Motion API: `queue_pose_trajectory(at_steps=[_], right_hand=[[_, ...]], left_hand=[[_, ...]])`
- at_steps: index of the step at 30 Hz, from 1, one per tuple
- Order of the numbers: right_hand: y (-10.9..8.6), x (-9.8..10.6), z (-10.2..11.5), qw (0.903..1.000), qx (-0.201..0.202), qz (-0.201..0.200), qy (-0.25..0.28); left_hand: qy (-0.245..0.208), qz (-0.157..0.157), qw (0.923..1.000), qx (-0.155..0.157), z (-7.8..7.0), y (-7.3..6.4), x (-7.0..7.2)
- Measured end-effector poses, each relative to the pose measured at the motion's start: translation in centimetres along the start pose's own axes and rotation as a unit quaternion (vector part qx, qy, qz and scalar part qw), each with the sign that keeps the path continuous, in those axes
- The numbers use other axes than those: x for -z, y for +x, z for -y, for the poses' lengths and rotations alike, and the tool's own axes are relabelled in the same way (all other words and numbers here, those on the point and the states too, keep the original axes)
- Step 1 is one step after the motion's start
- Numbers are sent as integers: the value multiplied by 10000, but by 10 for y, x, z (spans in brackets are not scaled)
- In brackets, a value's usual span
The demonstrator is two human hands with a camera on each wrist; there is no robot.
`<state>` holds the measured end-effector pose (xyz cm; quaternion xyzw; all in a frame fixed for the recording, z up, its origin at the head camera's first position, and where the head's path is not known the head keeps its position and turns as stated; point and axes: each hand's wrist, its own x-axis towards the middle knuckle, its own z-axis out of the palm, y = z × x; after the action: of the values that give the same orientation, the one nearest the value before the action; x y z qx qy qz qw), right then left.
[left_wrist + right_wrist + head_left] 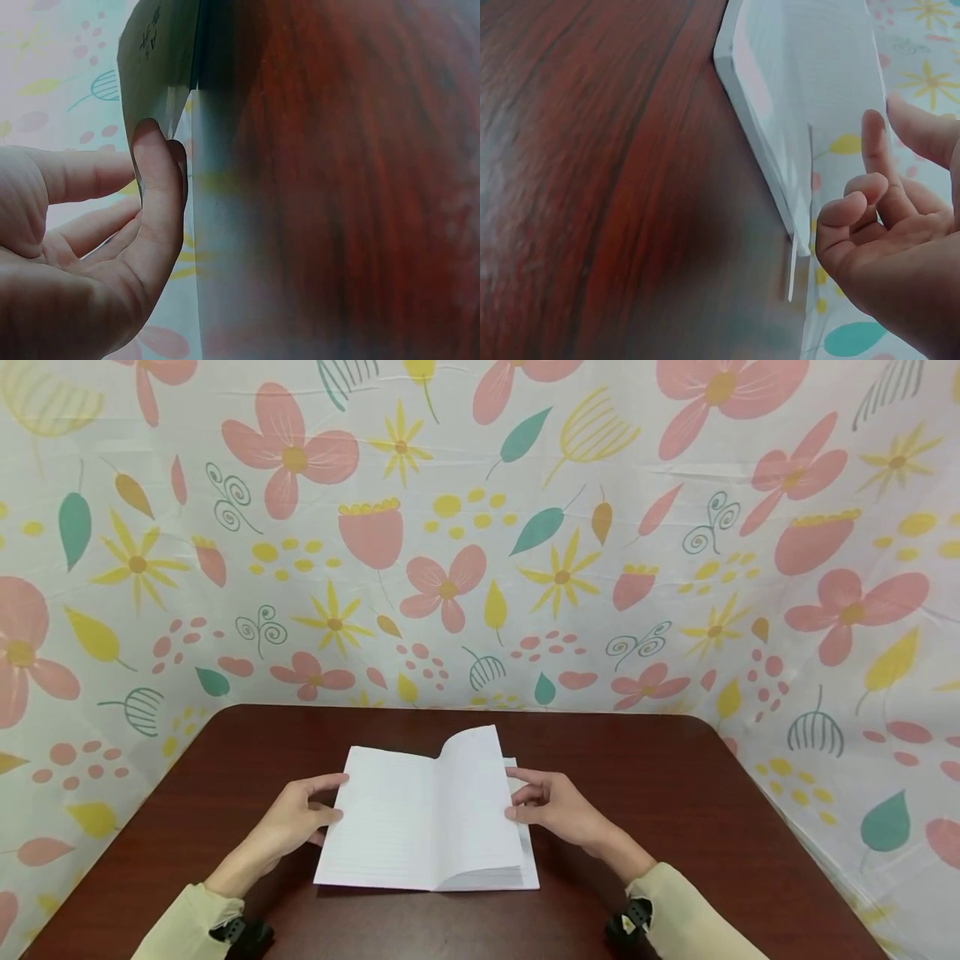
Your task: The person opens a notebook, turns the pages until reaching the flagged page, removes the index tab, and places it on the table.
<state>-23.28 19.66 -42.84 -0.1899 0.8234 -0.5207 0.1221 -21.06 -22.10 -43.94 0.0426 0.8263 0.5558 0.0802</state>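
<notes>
On the table (615, 747), left hand (291, 817) and right hand (558, 810) pinch an open notebook (386, 818), longest crosswise, spine (434, 827) pointing away.

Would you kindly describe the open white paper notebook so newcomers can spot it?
On the reddish-brown wooden table, between the left hand and right hand, lies the open white paper notebook. Its pages are faintly lined, unlike the floral white backdrop.

Dark table (615, 752), notebook (386, 818) perhaps atop
</notes>
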Motion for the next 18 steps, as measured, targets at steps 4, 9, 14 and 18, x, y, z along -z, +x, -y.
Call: queue_pose_trajectory(at_steps=[4,9,14,18], right_hand=[[2,-3,2,9998,44,-62,208],[4,-8,5,9994,150,-114,305],[7,-14,10,9989,144,-76,436],[11,-19,14,9988,192,-77,442]], left_hand=[[-33,1,10000,-68,-2,0,0],[-63,-14,10000,25,-1,0,0],[-72,13,10000,12,0,1,0],[-54,17,10000,-51,-1,1,0]])
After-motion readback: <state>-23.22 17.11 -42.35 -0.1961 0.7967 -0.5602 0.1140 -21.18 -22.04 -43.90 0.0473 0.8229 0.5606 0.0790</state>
